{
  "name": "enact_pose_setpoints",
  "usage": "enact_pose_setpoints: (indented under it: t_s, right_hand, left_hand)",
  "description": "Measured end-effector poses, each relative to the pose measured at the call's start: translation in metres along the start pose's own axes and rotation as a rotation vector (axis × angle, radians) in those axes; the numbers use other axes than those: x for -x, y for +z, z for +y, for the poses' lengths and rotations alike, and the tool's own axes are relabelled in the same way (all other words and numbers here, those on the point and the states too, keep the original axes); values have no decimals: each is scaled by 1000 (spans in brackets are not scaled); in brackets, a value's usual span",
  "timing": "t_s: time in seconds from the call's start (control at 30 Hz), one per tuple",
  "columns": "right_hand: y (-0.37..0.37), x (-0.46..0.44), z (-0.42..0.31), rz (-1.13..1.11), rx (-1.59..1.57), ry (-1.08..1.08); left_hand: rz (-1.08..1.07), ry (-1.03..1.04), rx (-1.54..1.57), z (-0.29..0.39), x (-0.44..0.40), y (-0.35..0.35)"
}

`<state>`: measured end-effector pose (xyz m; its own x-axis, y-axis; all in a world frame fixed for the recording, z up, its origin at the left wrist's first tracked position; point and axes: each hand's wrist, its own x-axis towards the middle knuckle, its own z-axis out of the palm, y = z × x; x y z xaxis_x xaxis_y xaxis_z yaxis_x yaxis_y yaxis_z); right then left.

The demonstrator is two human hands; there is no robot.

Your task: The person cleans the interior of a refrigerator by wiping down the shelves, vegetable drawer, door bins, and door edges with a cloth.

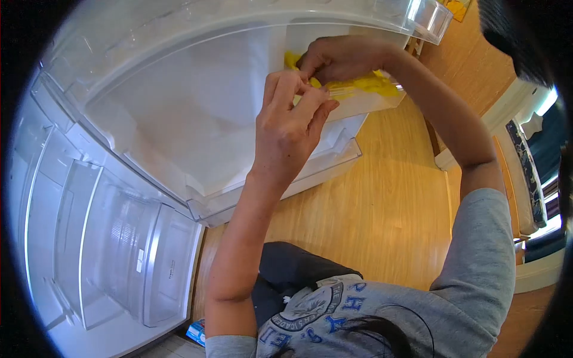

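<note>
Curls left hand (289,113) at the rim of a clear refrigerator-door bin (361,107), grip unclear. Bends right hand (346,58) onto a yellow cloth (383,85) along that bin's top, hold partly hidden. Beyond, wood-look floor (388,191).

We see open fridge door (191,107), white inside, carrying 3 clear bins. Top bin (250,21) curves across upper edge of our view. Middle bin (373,107) bears bright yellow cloth (382,83), bunched along its rim; partly hidden, so we cannot tell how much sits inside. Lower bin (322,173) runs along door's foot. Beneath, we see light-brown plank floor (382,197). At lower left, blue-and-white packet (196,332) lies on floor beside fridge (101,334).
</note>
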<state>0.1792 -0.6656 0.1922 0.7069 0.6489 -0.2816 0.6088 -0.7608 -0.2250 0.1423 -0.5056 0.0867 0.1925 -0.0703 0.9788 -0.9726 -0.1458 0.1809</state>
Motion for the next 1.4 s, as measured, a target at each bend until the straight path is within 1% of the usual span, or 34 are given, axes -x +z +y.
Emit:
enact_pose_setpoints:
  t_s: [0.07, 0.1, 0.17, 0.2, 0.27, 0.3, 0.37, 0.43, 0.5, 0.57, 0.6, 0.67, 0.7, 0.77, 0.83, 0.87, 0.9, 0.93, 0.97, 1.03, 1.1, 1.13, 1.17, 1.2, 1.23, 1.27, 1.3, 1.37, 1.4]
  right_hand:
    - [-2, 3, 3, -116, -338, 124]
    - [-1, 9, 1, -122, -339, 125]
    - [6, 28, -4, -39, -596, 221]
    - [6, 33, -3, -40, -600, 223]
    - [9, 43, -3, 26, -830, 457]
    - [6, 47, 3, 25, -839, 457]
    - [-8, 50, 26, -135, -389, 315]
    - [-5, 67, 63, -176, -369, 334]
    - [-3, 71, 57, -214, -345, 361]
    - [8, 80, 43, 20, -370, 232]
    - [12, 83, 38, 14, -370, 230]
    - [25, 92, 30, 489, -358, 324]
    - [31, 101, 24, 485, -364, 315]
    - [44, 127, 0, 1102, -480, 341]
    - [86, 136, -37, 1385, -846, 80]
    - [107, 133, -37, 1170, -742, 77]
    - [126, 126, -31, 961, -637, 71]
    - [133, 108, -28, 647, -448, 91]
    - [139, 85, -24, 338, -258, 107]
    - [178, 39, 11, 370, -104, 97]
    - [200, 0, 47, 336, -116, 101]
    - [206, -18, 64, 336, -123, 88]
    - [211, -36, 79, 42, -114, 237]
    - [223, -53, 87, -254, -101, 382]
    - [242, -73, 88, -255, -108, 370]
    - [259, -99, 85, -260, 68, 300]
    - [264, -124, 78, -263, 252, 230]
    - [268, -153, 37, -47, 131, 70]
    - [271, -179, 17, -46, 142, 29]
  left_hand:
    - [-8, -44, 15, 3, 1, -1]
    - [-10, -52, -10, 3, 1, 0]
    - [-17, -62, -36, 3, 0, -1]
    - [-11, -33, -53, 2, 0, -1]
    - [-16, -6, -65, 3, 0, -1]
    - [-32, -29, -73, 5, -1, -2]
    - [-55, -58, -86, 7, -1, -4]
    - [-72, -34, -138, 6, -3, -5]
    - [-55, -35, -124, 6, -1, -3]
    - [-46, -37, -101, 7, -1, -2]
    - [-57, -27, -125, 6, -2, -3]
    - [-80, -29, -157, 8, -2, -5]
    - [-87, -16, -168, 7, -2, -5]
    - [-100, -9, -179, 8, -1, -6]
    - [-103, -2, -123, 6, 1, -9]
    - [-99, -4, -139, 5, 3, -13]
    - [-91, 63, -171, 4, 6, -20]
    - [-90, 127, -202, 4, 11, -27]
    - [-101, 123, -215, 5, 24, -37]
    - [-25, -144, -408, 5, 65, -60]
    - [27, -404, -577, 1, 115, -80]
    - [-15, -494, -704, 0, 139, -93]
    - [-59, -585, -832, 0, 159, -104]
    - [-66, -584, -845, 0, 174, -113]
    - [-96, -629, -819, -1, 186, -121]
    - [-122, -674, -792, -3, 196, -129]
    - [-123, -721, -669, -8, 206, -134]
    - [-127, -749, -642, -9, 208, -137]
    - [-119, -765, -606, -11, 207, -135]
